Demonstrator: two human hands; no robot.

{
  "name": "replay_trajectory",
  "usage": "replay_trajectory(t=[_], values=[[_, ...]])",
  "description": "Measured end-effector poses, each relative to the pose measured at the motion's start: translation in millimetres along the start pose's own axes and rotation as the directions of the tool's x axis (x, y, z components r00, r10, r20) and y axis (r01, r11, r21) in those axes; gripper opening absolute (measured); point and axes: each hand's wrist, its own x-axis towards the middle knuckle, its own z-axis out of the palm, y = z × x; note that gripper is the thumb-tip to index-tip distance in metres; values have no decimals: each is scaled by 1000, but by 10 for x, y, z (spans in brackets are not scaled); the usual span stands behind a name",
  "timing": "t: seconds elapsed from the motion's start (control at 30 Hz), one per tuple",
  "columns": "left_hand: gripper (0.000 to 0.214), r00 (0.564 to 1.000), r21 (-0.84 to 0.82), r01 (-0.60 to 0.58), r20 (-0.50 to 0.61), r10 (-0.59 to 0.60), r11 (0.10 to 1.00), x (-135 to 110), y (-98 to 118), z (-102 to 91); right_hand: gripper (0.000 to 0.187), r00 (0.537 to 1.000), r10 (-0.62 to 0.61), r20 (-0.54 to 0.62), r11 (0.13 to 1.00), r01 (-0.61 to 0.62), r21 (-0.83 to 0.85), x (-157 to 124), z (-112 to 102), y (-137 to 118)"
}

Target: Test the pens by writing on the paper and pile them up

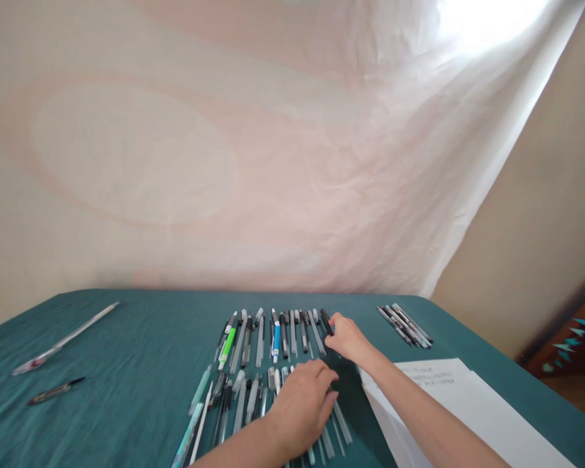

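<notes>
A far row of pens (273,335) lies side by side on a teal tablecloth (141,364), among them a green one (227,346) and a blue-and-white one (275,338). A nearer row of pens (234,403) lies below it. My right hand (348,339) reaches to the right end of the far row, its fingers closed on a dark pen (325,320). My left hand (302,406) rests palm down on the right part of the nearer row, fingers curled over the pens.
A small bundle of dark pens (404,325) lies apart at the right. White paper sheets (468,403) lie under my right forearm. A long clear pen (65,339) and a short dark pen (56,390) lie at the left. A pale cloth hangs behind the table.
</notes>
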Motion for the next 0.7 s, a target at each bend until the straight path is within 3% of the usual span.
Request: replay_trajectory(t=[0.07, 0.13, 0.23, 0.3, 0.4, 0.53, 0.7], values=[[31, 993, -160, 56, -96, -72, 986, 19, -50, 33, 29, 999, -45, -1, 997, 45, 59, -77, -81, -24], [33, 964, -353, 126, -176, -198, 927, 63, -113, 69, 28, 993, -112, 25, 965, 102, 241, -183, -153, -63], [34, 892, -607, 211, -200, -404, 767, 151, -207, 76, 24, 972, -221, 86, 794, 127, 595, -387, -217, -148], [32, 852, -704, 219, -199, -484, 675, 202, -247, 38, 21, 958, -268, 102, 698, 120, 706, -531, -225, -213], [26, 827, -751, 243, -170, -536, 613, 240, -252, -49, 16, 955, -288, 76, 651, 137, 747, -699, -200, -291], [26, 827, -798, 234, -138, -545, 556, 251, -208, -129, 15, 960, -278, 23, 644, 169, 746, -784, -175, -321], [30, 783, -867, 151, -189, -593, 475, 312, -249, -279, 13, 956, -273, 110, 653, 100, 751, -792, -244, -263]])
